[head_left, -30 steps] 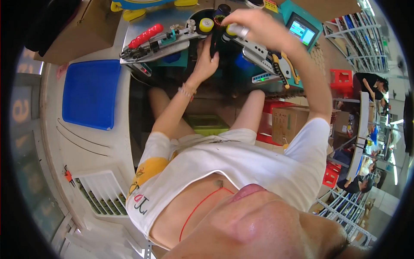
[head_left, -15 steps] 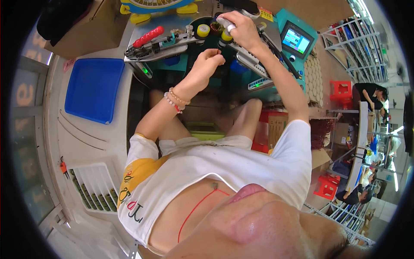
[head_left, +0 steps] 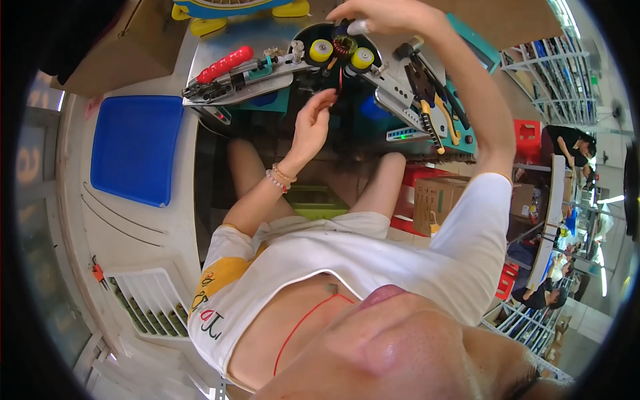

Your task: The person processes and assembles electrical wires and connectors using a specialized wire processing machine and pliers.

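A ring-shaped coil wound with copper-coloured wire (head_left: 345, 46) sits in a bench winding machine, between two yellow rollers (head_left: 321, 51) (head_left: 362, 59). My left hand (head_left: 312, 125) is just below it, thumb and fingertips pinched together. A thin reddish strand of wire (head_left: 341, 80) runs down from the coil to these fingertips. Above the coil my right hand (head_left: 383, 16) reaches over the far side. Its fingers are apart, with white wrapping on one digit, close to a dark roller (head_left: 341, 28). Whether it touches that roller is hard to see.
A red-handled clamp (head_left: 225, 65) is on the machine's left arm. Yellow-and-black pliers (head_left: 437, 110) lie on the right. A blue tray (head_left: 138, 148) and a white rack of dark green parts (head_left: 150, 300) rest on the left bench. A cardboard box (head_left: 143, 50) stands at the far left.
My right hand has moved from the right yellow roller to the coil's far side, its forearm swinging forward across the screen. My left hand has drawn slightly back. The coil and pliers are now uncovered.
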`<action>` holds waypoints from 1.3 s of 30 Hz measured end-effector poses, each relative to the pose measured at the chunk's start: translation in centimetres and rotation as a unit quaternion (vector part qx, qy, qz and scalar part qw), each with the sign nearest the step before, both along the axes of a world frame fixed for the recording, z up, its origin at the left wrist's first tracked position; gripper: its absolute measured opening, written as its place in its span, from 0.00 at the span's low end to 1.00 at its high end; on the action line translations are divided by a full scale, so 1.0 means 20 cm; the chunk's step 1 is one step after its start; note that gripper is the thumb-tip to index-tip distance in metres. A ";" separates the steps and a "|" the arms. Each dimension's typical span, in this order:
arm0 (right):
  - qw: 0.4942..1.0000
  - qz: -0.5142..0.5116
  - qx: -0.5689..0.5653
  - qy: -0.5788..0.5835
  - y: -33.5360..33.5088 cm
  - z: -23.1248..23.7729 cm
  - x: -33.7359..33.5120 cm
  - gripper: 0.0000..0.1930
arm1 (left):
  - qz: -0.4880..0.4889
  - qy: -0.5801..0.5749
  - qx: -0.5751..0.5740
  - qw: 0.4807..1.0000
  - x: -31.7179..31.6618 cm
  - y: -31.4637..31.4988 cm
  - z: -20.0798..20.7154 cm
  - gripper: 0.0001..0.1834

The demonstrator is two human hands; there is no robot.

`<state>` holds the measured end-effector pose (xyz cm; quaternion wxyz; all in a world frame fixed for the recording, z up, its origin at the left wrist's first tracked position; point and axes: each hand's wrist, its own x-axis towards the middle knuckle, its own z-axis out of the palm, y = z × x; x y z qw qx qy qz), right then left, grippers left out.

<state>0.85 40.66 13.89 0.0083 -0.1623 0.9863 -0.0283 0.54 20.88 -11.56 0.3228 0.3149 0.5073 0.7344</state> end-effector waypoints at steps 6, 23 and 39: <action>0.983 -0.167 -0.076 0.007 -0.16 -0.11 0.42 0.15 | 0.106 0.287 0.035 0.951 -0.11 0.23 -0.10 0.37; 0.480 -0.378 -0.791 -0.001 -0.46 -0.62 0.34 0.09 | 0.097 0.227 0.066 0.967 -0.01 0.19 -0.03 0.27; 0.935 -0.196 -0.108 0.274 -0.12 -0.40 0.22 0.18 | -0.017 -0.137 -0.077 0.987 0.36 -0.60 -0.17 0.15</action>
